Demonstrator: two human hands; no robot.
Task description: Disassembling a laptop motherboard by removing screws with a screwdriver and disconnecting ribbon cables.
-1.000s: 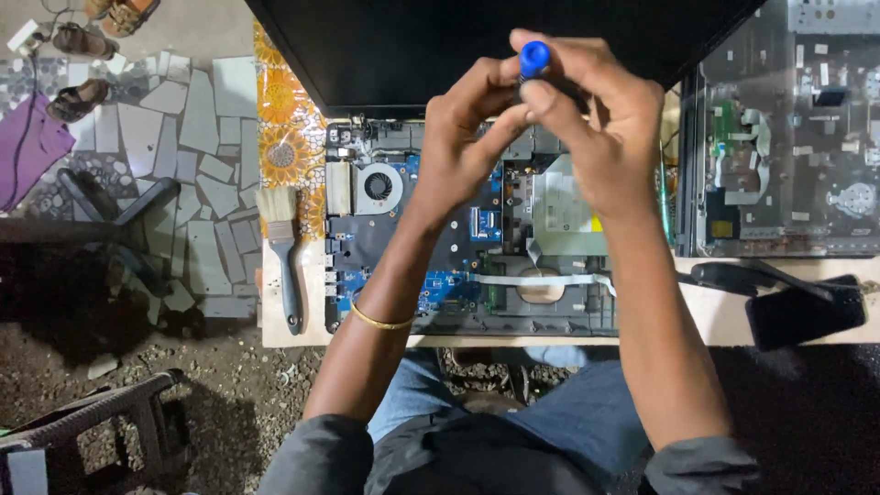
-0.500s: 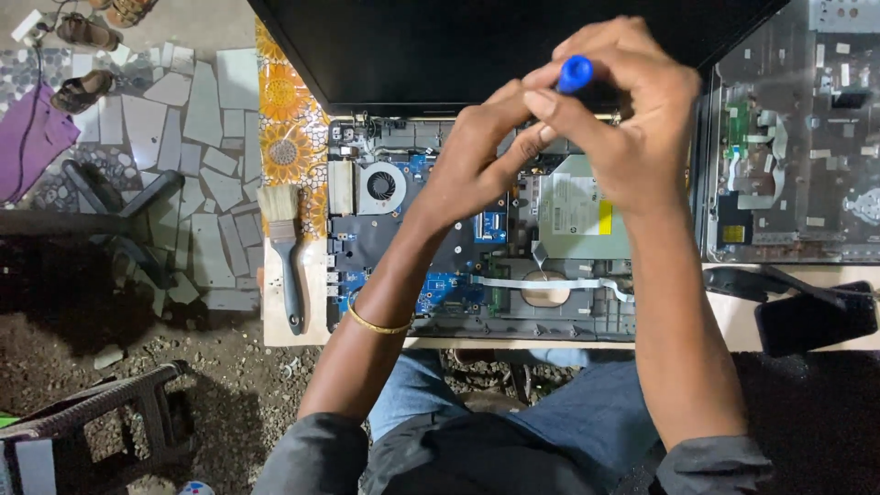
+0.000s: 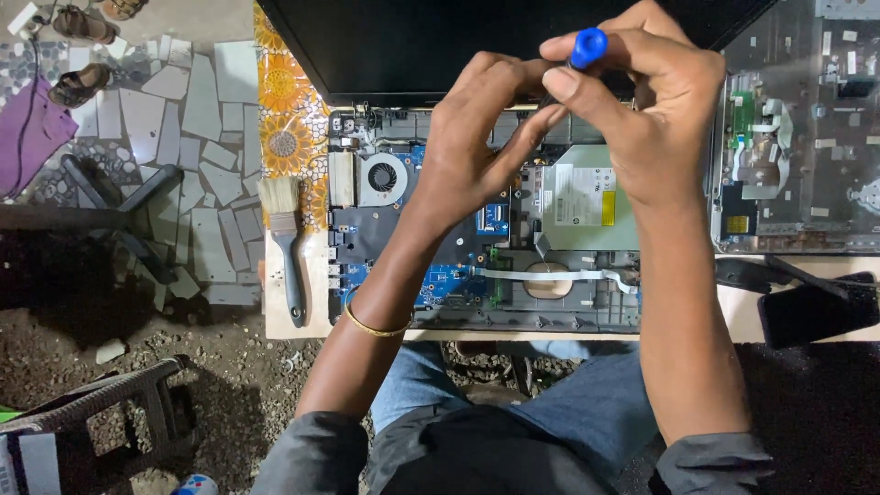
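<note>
Top centre of frame, both hands — left hand (image 3: 477, 147), right hand (image 3: 655, 110) — pinch fingers tight round the blue-capped screwdriver (image 3: 588, 46) over the opened laptop (image 3: 477, 238), cover already off, internals still in place.

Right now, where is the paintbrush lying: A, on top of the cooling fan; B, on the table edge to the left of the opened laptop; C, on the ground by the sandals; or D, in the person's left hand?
B: the paintbrush lies flat on the table just left of the opened laptop, touched by neither hand.
</note>
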